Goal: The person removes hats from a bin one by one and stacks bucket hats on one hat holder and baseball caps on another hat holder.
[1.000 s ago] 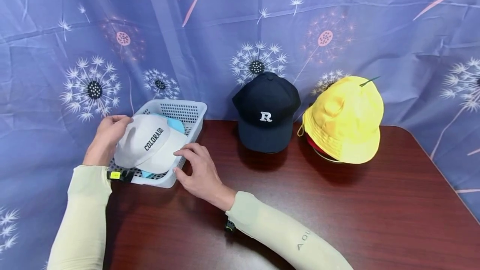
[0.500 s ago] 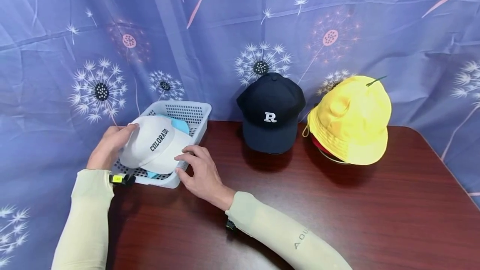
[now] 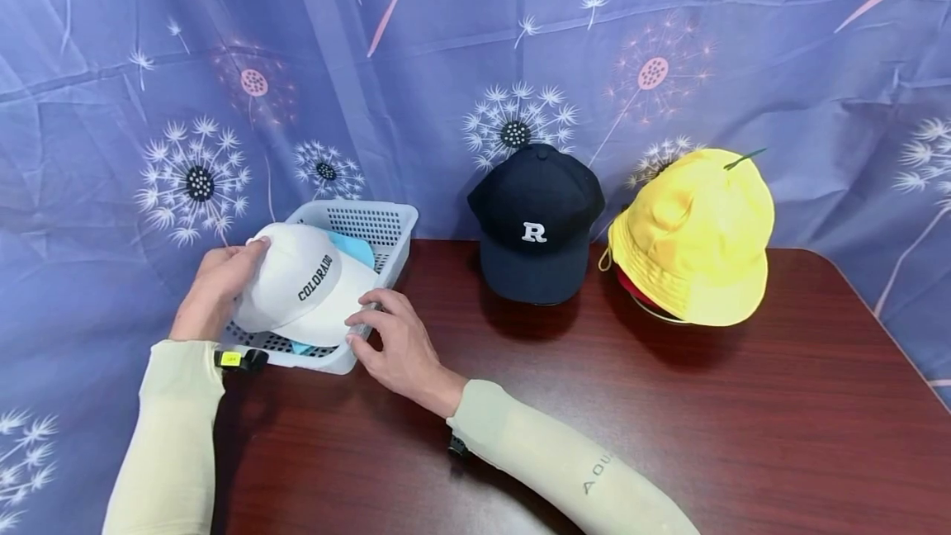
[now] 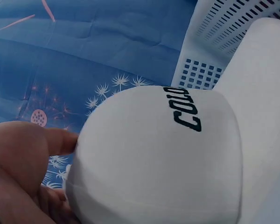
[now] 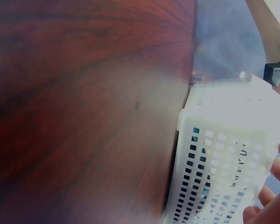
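A white baseball cap lettered COLORADO lies tilted in a pale plastic basket at the left. My left hand grips the back of its crown, thumb on the outside and the other fingers partly hidden behind. In the left wrist view, the thumb presses the cap's edge. A light blue item shows from under the cap. My right hand is at the basket's near right rim, fingers loosely bent beside the cap's brim. The right wrist view shows its fingertips along the basket's side.
A navy cap with a white R stands at the back middle of the dark red wooden table. Beside it is a yellow bucket hat, something red under its brim. A blue dandelion-print curtain hangs behind.
The head view has shifted slightly. The back of the white cap's crown has risen a little with my left hand. My right hand keeps its place by the rim.
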A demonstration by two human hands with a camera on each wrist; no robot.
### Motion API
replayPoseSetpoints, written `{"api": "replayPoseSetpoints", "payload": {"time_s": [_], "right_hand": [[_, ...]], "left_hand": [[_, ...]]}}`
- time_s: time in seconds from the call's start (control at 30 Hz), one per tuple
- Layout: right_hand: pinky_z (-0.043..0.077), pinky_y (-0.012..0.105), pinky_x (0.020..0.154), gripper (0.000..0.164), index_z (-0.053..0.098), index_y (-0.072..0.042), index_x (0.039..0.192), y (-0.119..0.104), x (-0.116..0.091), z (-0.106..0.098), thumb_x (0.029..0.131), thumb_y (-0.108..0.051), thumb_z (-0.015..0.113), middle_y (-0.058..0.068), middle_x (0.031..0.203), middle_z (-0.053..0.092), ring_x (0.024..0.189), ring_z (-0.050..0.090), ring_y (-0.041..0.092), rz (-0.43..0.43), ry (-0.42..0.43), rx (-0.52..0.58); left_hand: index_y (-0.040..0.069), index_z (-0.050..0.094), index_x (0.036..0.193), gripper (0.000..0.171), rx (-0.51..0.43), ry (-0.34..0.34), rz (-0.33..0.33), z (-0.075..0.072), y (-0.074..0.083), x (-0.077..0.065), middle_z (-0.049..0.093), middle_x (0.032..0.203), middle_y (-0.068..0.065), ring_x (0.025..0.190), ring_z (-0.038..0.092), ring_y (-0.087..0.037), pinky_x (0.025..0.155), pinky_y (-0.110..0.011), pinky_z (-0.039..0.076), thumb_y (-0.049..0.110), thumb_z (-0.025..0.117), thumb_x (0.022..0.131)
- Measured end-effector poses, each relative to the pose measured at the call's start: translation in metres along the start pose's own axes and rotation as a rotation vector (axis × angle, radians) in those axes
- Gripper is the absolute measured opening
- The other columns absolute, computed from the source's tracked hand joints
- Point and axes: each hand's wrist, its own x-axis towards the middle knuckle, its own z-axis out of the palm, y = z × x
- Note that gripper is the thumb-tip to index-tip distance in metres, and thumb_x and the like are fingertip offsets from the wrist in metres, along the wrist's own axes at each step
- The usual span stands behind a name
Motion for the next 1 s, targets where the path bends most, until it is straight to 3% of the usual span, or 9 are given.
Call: {"api": "replayPoseSetpoints", "payload": {"time_s": [0.13, 0.27, 0.37, 0.5, 0.67, 0.87, 1.0], "right_hand": [[0.044, 0.029, 0.112, 0.017, 0.081, -0.012, 0.111, 0.000, 0.000, 0.001, 0.096, -0.018, 0.078, 0.007, 0.132, 0.063, 0.129, 0.053, 0.020, -0.011, 0.008, -0.017], [0.044, 0.028, 0.112, 0.016, 0.081, -0.011, 0.111, 0.001, 0.000, 0.001, 0.097, -0.018, 0.078, 0.008, 0.132, 0.063, 0.129, 0.053, 0.021, -0.020, 0.011, -0.009], [0.044, 0.029, 0.112, 0.016, 0.081, -0.011, 0.111, 0.002, 0.000, 0.001, 0.097, -0.018, 0.078, 0.009, 0.132, 0.063, 0.129, 0.053, 0.022, -0.027, 0.014, 0.004], [0.044, 0.030, 0.112, 0.016, 0.081, -0.010, 0.111, 0.002, 0.001, 0.002, 0.097, -0.017, 0.078, 0.010, 0.132, 0.063, 0.129, 0.052, 0.023, -0.029, 0.017, 0.013], [0.043, 0.031, 0.112, 0.016, 0.081, -0.011, 0.112, 0.001, 0.001, 0.001, 0.097, -0.017, 0.078, 0.010, 0.132, 0.063, 0.129, 0.052, 0.023, -0.031, 0.009, 0.016], [0.043, 0.031, 0.113, 0.016, 0.081, -0.012, 0.112, 0.000, 0.001, 0.000, 0.098, -0.019, 0.077, 0.007, 0.133, 0.062, 0.130, 0.052, 0.022, -0.027, 0.001, 0.008], [0.043, 0.030, 0.113, 0.018, 0.080, -0.011, 0.114, 0.001, 0.000, -0.001, 0.098, -0.019, 0.077, 0.007, 0.132, 0.063, 0.130, 0.052, 0.022, -0.038, 0.002, 0.009]], "left_hand": [[-0.008, 0.051, 0.150, 0.087, -0.038, 0.026, 0.025, 0.002, -0.002, -0.001, 0.047, 0.138, -0.025, 0.114, 0.053, -0.033, 0.101, -0.050, 0.047, 0.066, 0.040, 0.105], [-0.002, 0.065, 0.126, 0.077, -0.030, 0.074, 0.077, 0.003, -0.001, -0.005, 0.058, 0.112, -0.015, 0.090, 0.059, -0.023, 0.079, -0.037, 0.051, 0.068, 0.042, 0.104], [0.001, 0.067, 0.114, 0.071, -0.025, 0.100, 0.132, 0.004, 0.004, -0.009, 0.061, 0.095, -0.005, 0.076, 0.062, -0.016, 0.069, -0.032, 0.054, 0.068, 0.045, 0.104], [0.002, 0.067, 0.112, 0.068, -0.047, 0.116, 0.191, 0.004, 0.013, -0.015, 0.060, 0.083, 0.003, 0.068, 0.061, -0.011, 0.062, -0.030, 0.054, 0.067, 0.050, 0.103], [0.002, 0.067, 0.114, 0.064, -0.068, 0.153, 0.224, 0.007, 0.025, -0.027, 0.059, 0.087, 0.000, 0.067, 0.060, -0.010, 0.059, -0.029, 0.054, 0.062, 0.051, 0.104], [0.002, 0.068, 0.125, 0.067, -0.076, 0.182, 0.258, 0.008, 0.040, -0.039, 0.059, 0.105, -0.008, 0.069, 0.061, -0.008, 0.058, -0.027, 0.055, 0.063, 0.052, 0.104], [0.004, 0.069, 0.120, 0.062, -0.105, 0.206, 0.277, 0.009, 0.047, -0.046, 0.059, 0.102, -0.004, 0.068, 0.060, -0.007, 0.057, -0.025, 0.054, 0.061, 0.054, 0.104]]}}
